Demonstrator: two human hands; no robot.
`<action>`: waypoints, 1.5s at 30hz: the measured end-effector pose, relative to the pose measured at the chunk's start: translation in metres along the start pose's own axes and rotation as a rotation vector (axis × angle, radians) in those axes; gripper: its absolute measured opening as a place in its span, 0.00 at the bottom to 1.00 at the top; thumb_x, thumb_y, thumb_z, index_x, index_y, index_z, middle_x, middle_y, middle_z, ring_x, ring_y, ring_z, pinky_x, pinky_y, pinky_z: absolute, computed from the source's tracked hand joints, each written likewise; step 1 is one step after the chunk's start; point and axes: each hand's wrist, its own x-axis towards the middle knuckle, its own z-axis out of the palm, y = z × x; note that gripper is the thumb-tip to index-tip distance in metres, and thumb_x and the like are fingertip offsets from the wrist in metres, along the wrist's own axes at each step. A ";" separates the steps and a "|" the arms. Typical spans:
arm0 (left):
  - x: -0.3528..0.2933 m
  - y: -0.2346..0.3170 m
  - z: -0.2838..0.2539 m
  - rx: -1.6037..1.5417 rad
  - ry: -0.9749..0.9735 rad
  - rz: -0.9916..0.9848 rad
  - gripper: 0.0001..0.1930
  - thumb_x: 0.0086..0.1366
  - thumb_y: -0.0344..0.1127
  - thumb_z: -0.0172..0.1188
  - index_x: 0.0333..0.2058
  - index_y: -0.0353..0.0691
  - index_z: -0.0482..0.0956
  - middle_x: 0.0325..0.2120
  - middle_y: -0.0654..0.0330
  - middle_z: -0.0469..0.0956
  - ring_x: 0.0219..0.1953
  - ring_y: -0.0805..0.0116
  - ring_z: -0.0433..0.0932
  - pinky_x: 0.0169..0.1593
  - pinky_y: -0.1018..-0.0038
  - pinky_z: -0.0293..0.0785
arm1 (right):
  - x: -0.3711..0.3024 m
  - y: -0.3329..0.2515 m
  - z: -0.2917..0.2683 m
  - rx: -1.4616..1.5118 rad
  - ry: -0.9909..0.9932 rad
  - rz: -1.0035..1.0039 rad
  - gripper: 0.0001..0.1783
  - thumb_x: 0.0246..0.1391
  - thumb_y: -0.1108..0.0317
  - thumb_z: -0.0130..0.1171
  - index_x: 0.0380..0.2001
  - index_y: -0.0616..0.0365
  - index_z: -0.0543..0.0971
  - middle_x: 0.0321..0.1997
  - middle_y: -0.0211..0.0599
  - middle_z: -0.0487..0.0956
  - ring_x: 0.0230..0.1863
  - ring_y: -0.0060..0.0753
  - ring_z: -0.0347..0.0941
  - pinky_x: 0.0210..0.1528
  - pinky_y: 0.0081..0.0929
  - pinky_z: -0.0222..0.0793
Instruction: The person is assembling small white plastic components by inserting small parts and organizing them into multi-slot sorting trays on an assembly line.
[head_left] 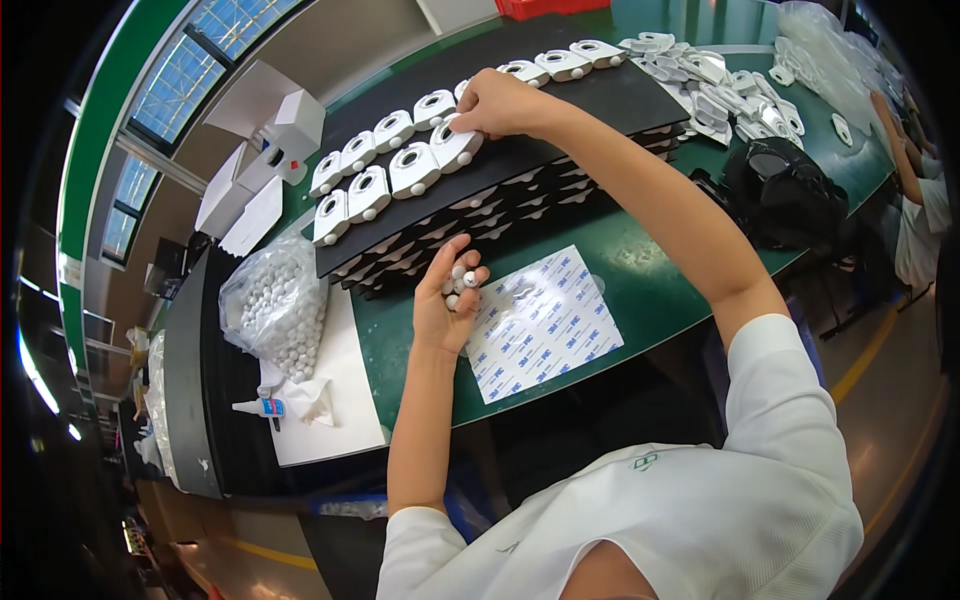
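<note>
My left hand is curled, palm up, around several small white balls, just in front of a stack of black boards. On the top board, white plastic parts with round dark-rimmed holes stand in two rows, with small white balls along their front edges. My right hand reaches over the stack. Its fingers are pinched at the upper edge of the white plastic part at the right end of the front row. The fingers hide part of this piece and some of the back row.
A clear bag of white balls and a small glue bottle lie at left. A patterned white sheet lies on the green table. Loose white parts are heaped at far right, near a black bag. Another person's arm shows beyond.
</note>
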 end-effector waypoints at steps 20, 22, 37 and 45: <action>-0.002 -0.002 -0.001 0.148 -0.008 0.018 0.14 0.63 0.37 0.53 0.44 0.35 0.69 0.32 0.59 0.72 0.25 0.78 0.67 0.15 0.89 0.56 | -0.060 0.243 -0.224 -0.951 0.339 0.440 0.14 0.42 0.67 0.56 0.34 0.58 0.78 0.38 0.50 0.77 0.41 0.48 0.74 0.43 0.37 0.69; 0.008 -0.008 0.005 0.086 -0.070 -0.032 0.15 0.63 0.40 0.51 0.43 0.37 0.69 0.28 0.62 0.71 0.23 0.80 0.66 0.14 0.89 0.55 | -0.094 0.325 -0.279 -1.111 0.152 0.617 0.13 0.41 0.64 0.57 0.33 0.57 0.78 0.39 0.50 0.77 0.40 0.50 0.74 0.42 0.38 0.69; 0.002 -0.005 0.007 0.060 -0.083 0.018 0.14 0.63 0.38 0.52 0.45 0.38 0.68 0.24 0.66 0.64 0.19 0.83 0.59 0.15 0.88 0.48 | -0.152 0.200 -0.211 -0.809 0.919 0.003 0.13 0.51 0.64 0.53 0.37 0.57 0.78 0.29 0.40 0.77 0.33 0.41 0.71 0.35 0.33 0.66; -0.001 -0.003 0.000 0.168 -0.073 0.066 0.11 0.60 0.32 0.55 0.42 0.41 0.69 0.35 0.61 0.72 0.21 0.83 0.64 0.15 0.89 0.51 | -0.196 0.057 -0.040 0.491 0.304 0.007 0.08 0.52 0.71 0.55 0.36 0.60 0.75 0.32 0.26 0.74 0.32 0.13 0.67 0.37 0.13 0.62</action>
